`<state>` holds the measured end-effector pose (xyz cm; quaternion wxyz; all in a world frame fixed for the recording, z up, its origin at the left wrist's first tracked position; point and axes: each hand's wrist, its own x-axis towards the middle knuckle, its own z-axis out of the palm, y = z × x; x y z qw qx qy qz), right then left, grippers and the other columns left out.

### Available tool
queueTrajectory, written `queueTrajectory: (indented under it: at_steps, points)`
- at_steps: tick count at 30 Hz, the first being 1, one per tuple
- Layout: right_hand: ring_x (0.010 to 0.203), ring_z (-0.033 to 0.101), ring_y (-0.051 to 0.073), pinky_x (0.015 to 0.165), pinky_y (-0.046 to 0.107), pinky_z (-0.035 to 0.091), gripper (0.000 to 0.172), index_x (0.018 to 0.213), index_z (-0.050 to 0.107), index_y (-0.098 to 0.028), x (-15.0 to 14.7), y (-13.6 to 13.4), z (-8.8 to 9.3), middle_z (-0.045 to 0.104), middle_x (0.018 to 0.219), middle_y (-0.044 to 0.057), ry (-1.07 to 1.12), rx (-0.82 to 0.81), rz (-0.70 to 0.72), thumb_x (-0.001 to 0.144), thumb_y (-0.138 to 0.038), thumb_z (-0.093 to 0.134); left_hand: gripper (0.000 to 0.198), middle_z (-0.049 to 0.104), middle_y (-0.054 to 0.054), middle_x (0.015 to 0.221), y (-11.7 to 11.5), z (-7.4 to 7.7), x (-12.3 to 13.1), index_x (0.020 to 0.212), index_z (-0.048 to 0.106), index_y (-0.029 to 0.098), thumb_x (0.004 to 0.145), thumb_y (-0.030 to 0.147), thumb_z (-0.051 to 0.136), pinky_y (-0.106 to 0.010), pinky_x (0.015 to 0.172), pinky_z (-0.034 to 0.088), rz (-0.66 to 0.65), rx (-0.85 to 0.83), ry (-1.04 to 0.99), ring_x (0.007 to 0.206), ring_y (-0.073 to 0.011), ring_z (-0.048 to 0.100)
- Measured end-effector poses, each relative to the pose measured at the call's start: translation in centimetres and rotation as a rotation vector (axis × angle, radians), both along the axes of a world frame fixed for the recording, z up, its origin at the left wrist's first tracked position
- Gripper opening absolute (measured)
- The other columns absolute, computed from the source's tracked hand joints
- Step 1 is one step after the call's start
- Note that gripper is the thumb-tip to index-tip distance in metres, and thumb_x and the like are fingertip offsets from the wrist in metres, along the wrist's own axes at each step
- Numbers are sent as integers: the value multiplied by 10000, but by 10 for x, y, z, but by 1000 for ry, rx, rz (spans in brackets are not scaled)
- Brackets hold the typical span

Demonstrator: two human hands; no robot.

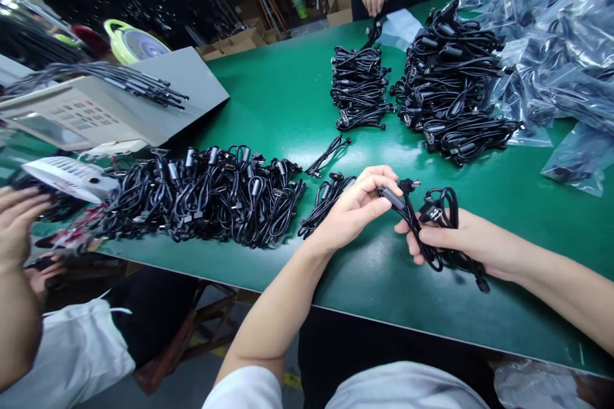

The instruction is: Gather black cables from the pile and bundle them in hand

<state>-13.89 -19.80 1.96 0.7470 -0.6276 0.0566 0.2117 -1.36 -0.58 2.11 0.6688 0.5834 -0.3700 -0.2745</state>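
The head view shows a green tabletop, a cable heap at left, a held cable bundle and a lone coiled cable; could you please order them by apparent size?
1. Green tabletop
2. Cable heap at left
3. Held cable bundle, probably enlarged by nearness
4. Lone coiled cable

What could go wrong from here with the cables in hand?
1. The coiled black cables have a black plug end hanging below the right hand; it might snag.
2. The left hand, close beside the small pile of black cables, could knock it askew.
3. The large heap of black cable bundles lies right beside clear plastic bags and might catch on them.
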Motion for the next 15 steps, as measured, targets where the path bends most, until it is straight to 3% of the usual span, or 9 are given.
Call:
queueTrajectory:
  at_steps: [3,5,6,9,15]
  points:
    - [857,706,252,777,362,526,210,1057,729,-202,-6,4,-5,753,909,62,-304,-572,-62,927,-293,592,261,540,-66,1208,-1,0,-3,1073,616,243,869,381,703,-295,929,486,20,-13,61,1067,-176,571]
    - [909,703,263,771,361,505,313,1148,703,-210,-11,7,-9,754,991,69,-528,-943,-113,902,-152,518,264,593,-61,1128,-3,1,-4,1040,617,227,853,378,725,-292,885,492,80,28,39,998,-169,595]
    - [915,704,262,759,356,500,375,1196,679,-210,-14,9,-11,751,1021,71,-611,-1052,-117,888,-109,491,221,616,-63,1074,-4,1,-4,992,635,210,867,378,708,-301,884,492,106,52,11,982,-173,601]
    - [853,715,243,702,335,487,372,1213,650,-213,-18,12,-11,746,985,53,-697,-1163,-112,908,-93,473,231,651,-74,993,-6,-1,-3,866,678,184,938,392,606,-336,933,481,131,66,-40,1014,-195,608]
    - [827,715,240,676,334,477,297,1178,652,-236,-18,14,-4,741,960,22,-632,-1119,-104,940,-134,507,212,654,-59,1017,-7,-8,0,881,691,198,951,374,595,-336,938,476,112,28,15,995,-179,616]
